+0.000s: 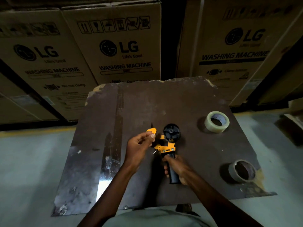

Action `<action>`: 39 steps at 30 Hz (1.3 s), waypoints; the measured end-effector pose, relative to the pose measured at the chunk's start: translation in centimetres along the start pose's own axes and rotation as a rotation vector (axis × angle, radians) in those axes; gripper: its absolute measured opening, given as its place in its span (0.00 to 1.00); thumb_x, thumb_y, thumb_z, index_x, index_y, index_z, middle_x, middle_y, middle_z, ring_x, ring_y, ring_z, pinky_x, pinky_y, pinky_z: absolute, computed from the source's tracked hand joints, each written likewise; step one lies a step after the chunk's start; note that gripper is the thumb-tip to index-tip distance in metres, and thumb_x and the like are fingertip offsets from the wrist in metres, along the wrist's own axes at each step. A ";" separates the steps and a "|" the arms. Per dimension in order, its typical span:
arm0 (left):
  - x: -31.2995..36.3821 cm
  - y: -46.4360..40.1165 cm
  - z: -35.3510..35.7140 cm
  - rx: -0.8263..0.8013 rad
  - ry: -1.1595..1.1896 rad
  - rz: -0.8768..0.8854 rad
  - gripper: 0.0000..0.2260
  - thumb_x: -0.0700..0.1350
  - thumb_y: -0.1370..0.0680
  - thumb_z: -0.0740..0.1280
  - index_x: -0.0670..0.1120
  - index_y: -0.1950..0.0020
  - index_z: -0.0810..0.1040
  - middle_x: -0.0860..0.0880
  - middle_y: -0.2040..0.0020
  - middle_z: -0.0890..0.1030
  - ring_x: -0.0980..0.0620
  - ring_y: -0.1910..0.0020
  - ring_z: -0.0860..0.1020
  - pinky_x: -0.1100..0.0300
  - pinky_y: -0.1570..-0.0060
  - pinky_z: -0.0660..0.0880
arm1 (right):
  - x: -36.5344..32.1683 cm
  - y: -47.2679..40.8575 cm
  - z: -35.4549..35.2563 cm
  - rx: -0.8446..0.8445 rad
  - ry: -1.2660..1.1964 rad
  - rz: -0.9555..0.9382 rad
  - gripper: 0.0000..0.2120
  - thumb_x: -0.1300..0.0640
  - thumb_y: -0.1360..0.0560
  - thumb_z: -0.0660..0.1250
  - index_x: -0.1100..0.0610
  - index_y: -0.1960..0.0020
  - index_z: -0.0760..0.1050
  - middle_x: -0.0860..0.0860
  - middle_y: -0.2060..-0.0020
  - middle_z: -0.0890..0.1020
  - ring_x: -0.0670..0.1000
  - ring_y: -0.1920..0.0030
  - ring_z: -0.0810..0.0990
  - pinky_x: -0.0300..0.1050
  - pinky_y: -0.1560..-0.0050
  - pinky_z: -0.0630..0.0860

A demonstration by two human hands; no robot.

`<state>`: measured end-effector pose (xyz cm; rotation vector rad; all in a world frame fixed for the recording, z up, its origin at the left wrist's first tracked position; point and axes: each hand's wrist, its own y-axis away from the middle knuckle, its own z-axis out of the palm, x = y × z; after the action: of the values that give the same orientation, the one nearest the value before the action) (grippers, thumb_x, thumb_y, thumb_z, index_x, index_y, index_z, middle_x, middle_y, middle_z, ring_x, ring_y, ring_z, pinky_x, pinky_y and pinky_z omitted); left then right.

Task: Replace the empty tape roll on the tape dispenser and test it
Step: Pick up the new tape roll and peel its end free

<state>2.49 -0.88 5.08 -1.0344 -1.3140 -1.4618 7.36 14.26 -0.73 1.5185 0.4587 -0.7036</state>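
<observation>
A yellow and black tape dispenser is held above the middle of a dark board. Its black hub carries no roll. My right hand grips the black handle from below. My left hand pinches the yellow front flap of the dispenser between thumb and fingers. A full roll of clear tape lies flat at the board's far right. An empty brown cardboard core lies flat at the near right.
The board is worn, with a shiny strip of old tape down its left side. Large cardboard washing machine boxes stand stacked right behind it. Grey floor shows on both sides.
</observation>
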 end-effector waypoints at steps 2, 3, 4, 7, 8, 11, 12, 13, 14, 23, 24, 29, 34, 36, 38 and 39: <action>-0.4 0.1 -0.5 -0.007 -0.013 -0.005 0.07 0.43 0.24 0.71 0.45 0.47 0.84 0.40 0.50 0.86 0.48 0.50 0.83 0.53 0.45 0.79 | 1.2 -0.2 0.5 -0.018 0.014 0.034 0.08 0.58 0.21 0.64 0.58 0.59 0.75 0.54 0.74 0.76 0.50 0.77 0.73 0.39 0.75 0.70; -0.5 0.2 -0.7 -0.006 -0.014 -0.011 0.07 0.45 0.24 0.72 0.47 0.48 0.84 0.41 0.51 0.86 0.48 0.49 0.84 0.53 0.45 0.79 | 1.7 -0.3 0.7 -0.021 0.015 0.046 0.08 0.58 0.21 0.64 0.58 0.58 0.75 0.54 0.74 0.76 0.50 0.77 0.74 0.39 0.75 0.70; -0.6 0.2 -1.0 -0.003 -0.007 -0.019 0.08 0.47 0.26 0.72 0.48 0.49 0.84 0.42 0.51 0.86 0.48 0.49 0.84 0.54 0.46 0.80 | 2.0 -0.5 0.9 -0.023 0.015 0.056 0.08 0.58 0.21 0.64 0.58 0.58 0.75 0.54 0.74 0.77 0.51 0.77 0.74 0.39 0.75 0.70; -1.0 0.0 -1.7 0.000 0.006 -0.031 0.11 0.52 0.28 0.74 0.48 0.49 0.84 0.44 0.52 0.87 0.46 0.48 0.84 0.54 0.46 0.80 | 2.9 -0.9 1.2 -0.003 0.027 0.074 0.07 0.58 0.22 0.65 0.59 0.57 0.76 0.54 0.74 0.78 0.51 0.76 0.75 0.41 0.74 0.72; -1.2 -0.1 -2.0 -0.002 0.003 -0.040 0.12 0.51 0.28 0.74 0.47 0.49 0.84 0.44 0.52 0.87 0.46 0.48 0.84 0.54 0.46 0.80 | 3.1 -0.9 1.3 0.007 0.028 0.080 0.07 0.58 0.22 0.65 0.59 0.57 0.76 0.54 0.73 0.78 0.52 0.76 0.75 0.41 0.73 0.72; -1.8 -0.4 -2.7 -0.013 0.004 -0.063 0.12 0.49 0.27 0.71 0.45 0.46 0.83 0.44 0.52 0.86 0.47 0.48 0.84 0.55 0.47 0.79 | 4.0 -1.1 1.4 0.038 0.024 0.099 0.07 0.58 0.21 0.64 0.60 0.55 0.77 0.55 0.73 0.78 0.53 0.75 0.76 0.42 0.73 0.73; -1.8 -0.5 -2.9 -0.021 -0.001 -0.067 0.14 0.50 0.28 0.71 0.45 0.46 0.83 0.44 0.51 0.86 0.47 0.48 0.84 0.55 0.46 0.79 | 4.1 -1.1 1.5 0.045 0.020 0.102 0.07 0.57 0.21 0.64 0.60 0.55 0.77 0.55 0.73 0.78 0.53 0.75 0.77 0.42 0.72 0.73; -2.0 -0.6 -3.2 -0.028 -0.009 -0.067 0.16 0.52 0.29 0.71 0.45 0.45 0.83 0.44 0.50 0.86 0.47 0.47 0.84 0.55 0.46 0.79 | 4.1 -1.0 1.6 0.052 0.024 0.104 0.07 0.57 0.21 0.65 0.60 0.54 0.77 0.56 0.72 0.79 0.53 0.74 0.77 0.42 0.72 0.74; -2.1 -0.8 -3.4 -0.035 -0.018 -0.067 0.17 0.53 0.30 0.72 0.45 0.45 0.83 0.45 0.50 0.87 0.47 0.47 0.84 0.55 0.46 0.79 | 4.0 -0.9 1.7 0.057 0.033 0.108 0.07 0.57 0.22 0.66 0.61 0.54 0.78 0.56 0.72 0.80 0.54 0.73 0.78 0.43 0.71 0.75; -3.9 -2.2 -2.2 -0.161 -0.061 -0.103 0.08 0.42 0.24 0.71 0.43 0.46 0.83 0.43 0.48 0.86 0.56 0.53 0.83 0.60 0.49 0.79 | 3.5 1.6 -1.4 0.324 0.539 -0.121 0.24 0.28 0.33 0.67 0.50 0.67 0.78 0.49 0.73 0.76 0.53 0.66 0.78 0.50 0.59 0.76; -4.0 -2.6 -1.6 -0.175 -0.069 -0.107 0.07 0.42 0.24 0.72 0.44 0.47 0.83 0.44 0.50 0.86 0.56 0.54 0.83 0.60 0.49 0.79 | 2.6 2.4 -2.0 0.401 0.508 -0.149 0.22 0.33 0.31 0.70 0.53 0.63 0.78 0.49 0.71 0.78 0.55 0.63 0.80 0.48 0.57 0.75; -4.1 -4.0 3.3 -0.216 -0.091 -0.114 0.08 0.39 0.24 0.72 0.41 0.45 0.82 0.48 0.55 0.85 0.60 0.58 0.82 0.68 0.55 0.78 | -0.7 2.5 -8.2 0.581 0.458 -0.313 0.23 0.46 0.29 0.75 0.61 0.43 0.76 0.58 0.53 0.82 0.58 0.51 0.81 0.38 0.55 0.71; -4.0 -6.1 10.9 -0.239 -0.134 -0.073 0.11 0.39 0.24 0.72 0.40 0.42 0.81 0.49 0.53 0.84 0.64 0.59 0.81 0.72 0.55 0.76 | -4.0 -0.6 -15.7 0.663 0.586 -0.470 0.28 0.38 0.30 0.73 0.54 0.38 0.73 0.53 0.42 0.79 0.56 0.41 0.78 0.50 0.42 0.74; -4.1 -6.8 14.1 -0.229 -0.150 -0.064 0.12 0.38 0.24 0.72 0.38 0.41 0.80 0.46 0.52 0.84 0.66 0.60 0.81 0.72 0.55 0.77 | -5.2 -1.8 -18.1 0.638 0.623 -0.520 0.33 0.41 0.30 0.74 0.55 0.31 0.70 0.55 0.35 0.77 0.56 0.35 0.75 0.48 0.37 0.71; -4.6 -7.9 17.2 -0.224 -0.165 -0.060 0.14 0.37 0.24 0.72 0.36 0.39 0.78 0.45 0.51 0.83 0.67 0.61 0.81 0.72 0.54 0.77 | -6.2 -3.3 -20.6 0.630 0.696 -0.581 0.37 0.43 0.31 0.76 0.58 0.29 0.68 0.58 0.34 0.75 0.57 0.33 0.73 0.47 0.36 0.70; -5.0 -8.7 18.8 -0.222 -0.173 -0.061 0.15 0.37 0.24 0.72 0.35 0.39 0.78 0.44 0.51 0.83 0.67 0.61 0.81 0.72 0.54 0.77 | -6.7 -4.2 -21.9 0.627 0.724 -0.613 0.38 0.43 0.32 0.77 0.59 0.29 0.69 0.59 0.35 0.76 0.58 0.34 0.74 0.48 0.35 0.70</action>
<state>-4.19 18.57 -0.23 -1.2993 -1.3343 -1.6208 3.03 37.07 0.06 2.2565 1.3890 -0.7857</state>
